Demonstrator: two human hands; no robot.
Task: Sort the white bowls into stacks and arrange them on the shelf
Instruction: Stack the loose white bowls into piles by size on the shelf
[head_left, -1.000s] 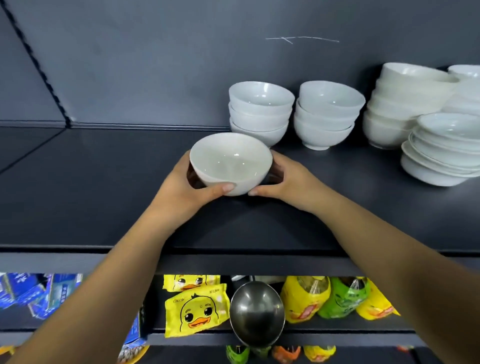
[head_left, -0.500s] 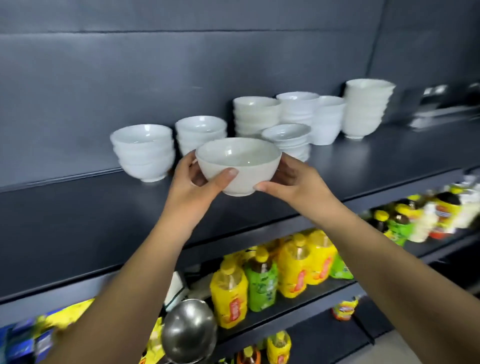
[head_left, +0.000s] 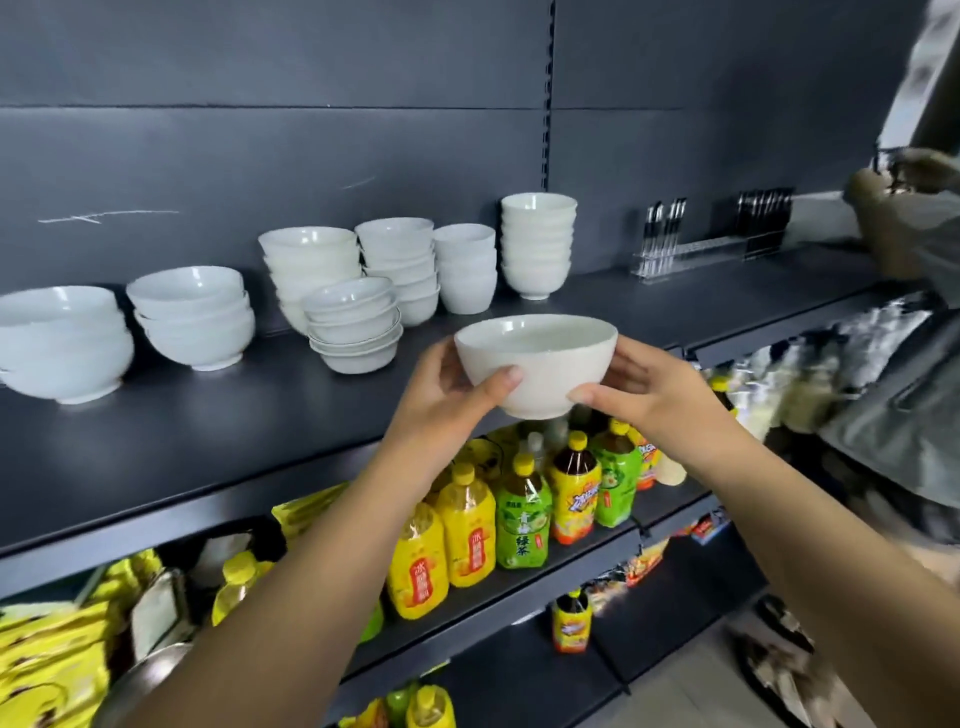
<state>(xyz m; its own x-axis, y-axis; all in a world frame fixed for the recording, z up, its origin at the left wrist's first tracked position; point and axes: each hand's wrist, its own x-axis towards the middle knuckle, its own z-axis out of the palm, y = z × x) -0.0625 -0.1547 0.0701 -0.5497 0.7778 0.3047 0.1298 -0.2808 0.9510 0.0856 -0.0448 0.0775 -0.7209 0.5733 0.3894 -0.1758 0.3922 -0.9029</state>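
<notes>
Two hands hold a white bowl in front of a dark shelf of bowl stacks.

The left hand and right hand each grip a side of the white bowl at frame centre, probably to steady it upright, clear of the dark shelf and its bowl stacks.

Both arms are seen bare and stretched forward, raised toward the middle of the view. The left forearm is brought in from 7 o'clock and the right forearm from 4 o'clock, so that the two are angled toward each other. A white bowl is held upright between the hands. The left hand is cupped at its 9 o'clock side and the right hand at its 3 o'clock side. The left thumb and right thumb are laid across the near wall, pointed at each other but kept apart. The remaining fingers are wrapped round the far side and are largely hidden.
</notes>
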